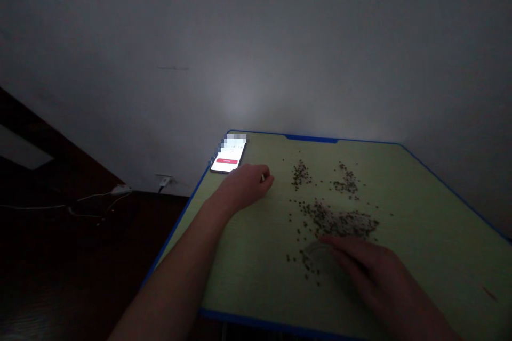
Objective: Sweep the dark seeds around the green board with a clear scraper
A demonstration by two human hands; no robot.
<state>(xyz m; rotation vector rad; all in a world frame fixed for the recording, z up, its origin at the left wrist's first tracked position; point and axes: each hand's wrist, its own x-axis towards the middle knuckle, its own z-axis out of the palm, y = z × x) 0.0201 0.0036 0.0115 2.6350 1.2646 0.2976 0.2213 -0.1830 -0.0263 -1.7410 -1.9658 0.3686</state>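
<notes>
Pinching a pale, curved item point(315, 246), too dim to identify, the right hand point(374, 266) is seen near the front edge of the tabletop point(248, 256). Beyond it, dark grains point(340, 222) are scattered in clumps toward the back edge. The left hand point(253, 182) is loosely curled, its grip unclear, beside a lit phone point(228, 161) set at the back left corner.

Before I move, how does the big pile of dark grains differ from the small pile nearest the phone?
The big pile spreads wide, while the small pile is narrow. The big pile lies close by the right hand; the small pile sits farther off, toward the wall. Both are loose, dark grains on the table.
</notes>
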